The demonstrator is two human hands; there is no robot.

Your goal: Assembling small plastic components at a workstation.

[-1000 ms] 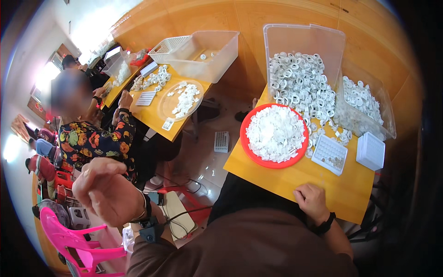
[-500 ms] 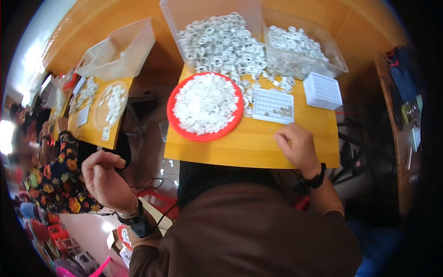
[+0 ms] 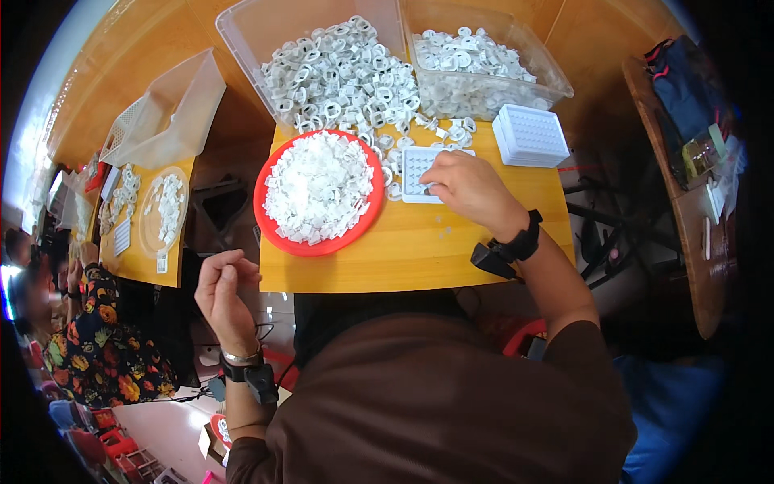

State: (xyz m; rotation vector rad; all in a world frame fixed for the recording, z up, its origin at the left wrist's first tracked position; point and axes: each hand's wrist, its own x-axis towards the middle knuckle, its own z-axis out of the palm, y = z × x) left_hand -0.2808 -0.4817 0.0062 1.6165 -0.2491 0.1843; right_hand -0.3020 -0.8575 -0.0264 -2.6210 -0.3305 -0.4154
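Note:
My right hand (image 3: 472, 191) is over the white compartment tray (image 3: 416, 165) on the yellow table, fingertips pinched together at its cells. The hand covers the tray's right part, and whatever the fingertips hold is too small to name. Off the table's front left corner hovers my left hand (image 3: 223, 292), its fingers curled in toward the thumb. Anything inside that curl is hidden. A red round tray (image 3: 376, 211) heaped with small white plastic pieces (image 3: 317, 185) lies between the two hands. White plastic rings (image 3: 393, 191) are scattered beside the compartment tray.
Two clear plastic bins, one (image 3: 242, 40) heaped with white rings and another (image 3: 556, 85) with white parts, stand at the back. Stacked white trays (image 3: 530, 135) sit back right. A person in a flowered top (image 3: 105, 339) works at another table (image 3: 165, 270) on the left.
My right hand has moved from the table's front right up onto the compartment tray. My left hand has shifted right, toward the table corner. The whole view has swung somewhat.

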